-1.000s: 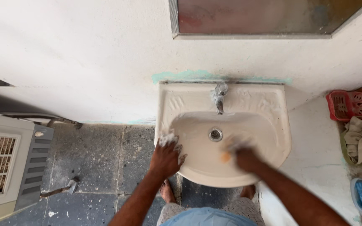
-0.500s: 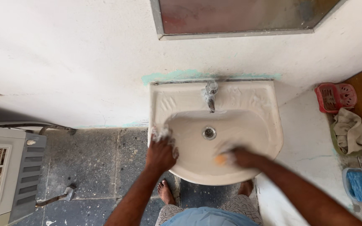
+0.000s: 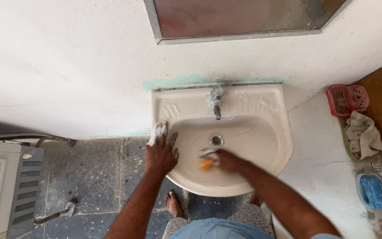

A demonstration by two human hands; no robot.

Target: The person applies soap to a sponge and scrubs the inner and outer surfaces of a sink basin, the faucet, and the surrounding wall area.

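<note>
Sponge (image 3: 207, 164) farther left in basin (image 3: 261, 132) than before.

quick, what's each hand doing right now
Left hand: open, soapy fingers resting on the left rim of the cream ceramic sink.
Right hand: closed on a small orange scrubbing sponge inside the basin.
</note>
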